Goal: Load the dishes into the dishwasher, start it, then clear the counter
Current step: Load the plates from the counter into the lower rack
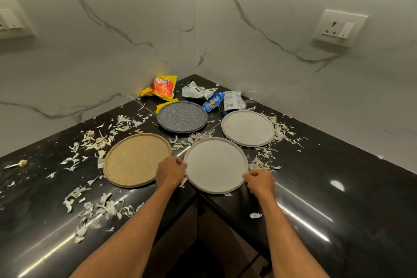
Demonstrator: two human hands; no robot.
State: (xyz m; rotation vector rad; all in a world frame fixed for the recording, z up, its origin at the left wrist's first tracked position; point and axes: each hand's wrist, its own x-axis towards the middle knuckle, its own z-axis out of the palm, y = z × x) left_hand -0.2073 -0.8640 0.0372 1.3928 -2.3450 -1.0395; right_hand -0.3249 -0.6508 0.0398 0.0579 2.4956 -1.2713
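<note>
Left hand (171, 171): fingers curled onto the left rim of the near white plate (215, 165), pinching it.
Right hand (259, 180): fingers curled, pinching the right rim of the same plate.
Near white plate: held between the two hands at the inner corner of the black counter (338, 176); lifted or resting, cannot tell.
Tan plate (136, 160): just left of the left hand, flat on the counter.
Far white plate (247, 128): beyond the right hand, flat, close to the near white plate but apart.
Grey speckled plate (182, 117): beyond both hands, past the held plate, flat.
Peel scraps (99, 210): pale, scattered over the counter, thickest left of the left hand; more between the plates and beyond the right hand.
Wrappers: farthest from the hands, in the wall corner. Bingo packet (163, 88), silver wrapper (197, 92), blue wrapper (213, 101), barcode wrapper (233, 100).
Wall socket (340, 28): high on the marble wall, far right of the right hand.
</note>
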